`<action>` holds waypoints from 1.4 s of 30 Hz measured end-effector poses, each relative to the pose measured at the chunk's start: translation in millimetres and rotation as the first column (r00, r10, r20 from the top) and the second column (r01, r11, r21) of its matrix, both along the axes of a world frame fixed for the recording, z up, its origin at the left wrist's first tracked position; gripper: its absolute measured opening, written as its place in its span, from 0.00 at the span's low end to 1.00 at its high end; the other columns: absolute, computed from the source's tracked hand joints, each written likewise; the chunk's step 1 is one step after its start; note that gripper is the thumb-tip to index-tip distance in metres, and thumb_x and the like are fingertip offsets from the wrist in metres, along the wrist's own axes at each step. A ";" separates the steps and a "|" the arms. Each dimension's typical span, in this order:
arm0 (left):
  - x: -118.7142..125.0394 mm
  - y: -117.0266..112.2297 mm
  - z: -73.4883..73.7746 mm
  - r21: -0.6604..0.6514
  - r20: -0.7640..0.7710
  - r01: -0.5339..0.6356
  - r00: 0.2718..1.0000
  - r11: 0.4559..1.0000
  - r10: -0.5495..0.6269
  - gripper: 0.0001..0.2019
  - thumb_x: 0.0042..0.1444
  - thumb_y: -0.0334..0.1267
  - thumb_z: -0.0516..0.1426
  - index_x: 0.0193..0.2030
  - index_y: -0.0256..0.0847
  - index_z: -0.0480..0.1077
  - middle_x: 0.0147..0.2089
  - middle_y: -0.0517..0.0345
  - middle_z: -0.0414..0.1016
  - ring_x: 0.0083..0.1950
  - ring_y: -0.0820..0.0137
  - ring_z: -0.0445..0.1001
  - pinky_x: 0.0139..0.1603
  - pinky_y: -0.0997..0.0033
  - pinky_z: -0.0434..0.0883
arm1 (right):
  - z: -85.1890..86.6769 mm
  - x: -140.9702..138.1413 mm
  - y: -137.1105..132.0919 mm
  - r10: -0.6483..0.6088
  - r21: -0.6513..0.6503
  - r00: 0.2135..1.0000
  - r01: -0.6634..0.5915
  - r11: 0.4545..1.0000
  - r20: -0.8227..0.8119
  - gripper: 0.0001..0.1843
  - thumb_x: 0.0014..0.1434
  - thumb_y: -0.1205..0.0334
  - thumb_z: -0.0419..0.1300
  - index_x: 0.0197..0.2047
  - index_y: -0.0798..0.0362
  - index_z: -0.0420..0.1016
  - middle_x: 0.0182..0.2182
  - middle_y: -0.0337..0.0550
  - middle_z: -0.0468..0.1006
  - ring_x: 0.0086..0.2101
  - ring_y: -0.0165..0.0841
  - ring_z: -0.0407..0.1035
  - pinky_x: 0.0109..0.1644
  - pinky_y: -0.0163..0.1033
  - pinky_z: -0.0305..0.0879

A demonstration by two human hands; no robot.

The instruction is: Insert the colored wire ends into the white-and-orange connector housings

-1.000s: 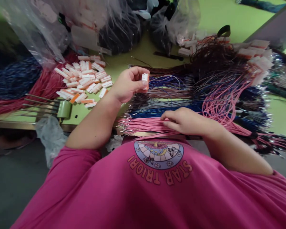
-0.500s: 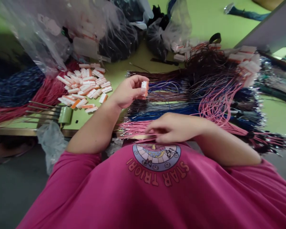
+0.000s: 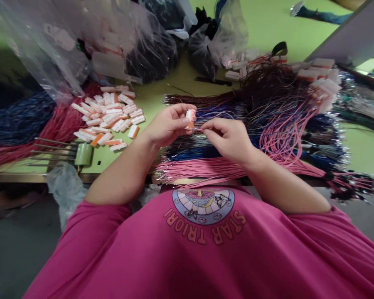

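Fingers (image 3: 181, 109) of left hand (image 3: 165, 126) closed on white-orange connector (image 3: 190, 118), frame centre. Right hand (image 3: 229, 137) pinches pink wire (image 3: 198, 129) end, touching connector's right side. Connector sits between both sets of fingertips.

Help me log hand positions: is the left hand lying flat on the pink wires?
No, the left hand is up above the pink wires, pinching a small white-and-orange connector beside the right hand.
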State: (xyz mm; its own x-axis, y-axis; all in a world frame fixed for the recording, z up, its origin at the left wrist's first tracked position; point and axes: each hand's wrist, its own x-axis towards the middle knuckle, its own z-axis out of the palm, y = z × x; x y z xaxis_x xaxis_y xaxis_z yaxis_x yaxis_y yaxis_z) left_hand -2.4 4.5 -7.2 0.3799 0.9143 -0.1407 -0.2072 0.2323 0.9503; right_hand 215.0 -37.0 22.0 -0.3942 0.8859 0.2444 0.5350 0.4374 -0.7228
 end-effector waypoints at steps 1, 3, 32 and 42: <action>0.3 -0.3 -0.3 -0.004 0.008 0.005 1.000 1.000 -0.005 0.25 0.47 0.39 0.74 0.51 0.41 0.75 0.39 0.60 0.78 0.33 0.75 0.77 0.33 0.75 0.79 | -1.6 3.9 0.1 -0.012 0.022 0.999 0.011 1.000 0.030 0.14 0.66 0.61 0.56 0.43 0.55 0.84 0.34 0.42 0.83 0.33 0.31 0.69 0.41 0.38 0.61; 0.5 -0.8 -1.1 0.003 0.013 0.010 1.000 1.000 -0.010 0.24 0.48 0.39 0.74 0.51 0.41 0.74 0.38 0.61 0.78 0.33 0.76 0.77 0.33 0.76 0.79 | -4.3 6.3 -1.1 -0.024 0.066 0.996 0.018 0.998 0.084 0.15 0.67 0.60 0.55 0.43 0.55 0.84 0.34 0.44 0.83 0.33 0.32 0.69 0.42 0.38 0.61; 12.0 -8.6 -7.6 0.164 -0.139 -0.077 0.985 0.984 0.100 0.25 0.41 0.42 0.72 0.44 0.43 0.70 0.34 0.62 0.73 0.31 0.73 0.73 0.33 0.68 0.77 | -19.6 -15.6 6.5 -0.009 0.038 0.965 -0.001 0.999 0.262 0.13 0.66 0.65 0.54 0.37 0.55 0.82 0.33 0.46 0.83 0.33 0.33 0.70 0.41 0.38 0.59; 7.6 -18.0 -0.9 0.512 -0.632 0.383 0.774 0.768 0.035 0.38 0.54 0.54 0.68 0.71 0.47 0.67 0.72 0.39 0.70 0.77 0.44 0.63 0.74 0.39 0.66 | 57.2 60.6 24.0 -0.338 0.045 0.880 0.373 0.927 -0.334 0.10 0.60 0.64 0.65 0.33 0.60 0.86 0.27 0.43 0.83 0.29 0.24 0.67 0.34 0.47 0.48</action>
State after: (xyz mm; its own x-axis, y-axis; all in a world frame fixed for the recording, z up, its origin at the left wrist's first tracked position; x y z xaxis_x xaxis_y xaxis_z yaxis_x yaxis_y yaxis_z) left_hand 5.2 -13.5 -8.1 0.5739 0.8057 0.1466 0.4073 -0.4361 0.8025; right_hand 275.6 -13.0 79.2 0.0551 0.9141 0.4018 0.4214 0.3435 -0.8393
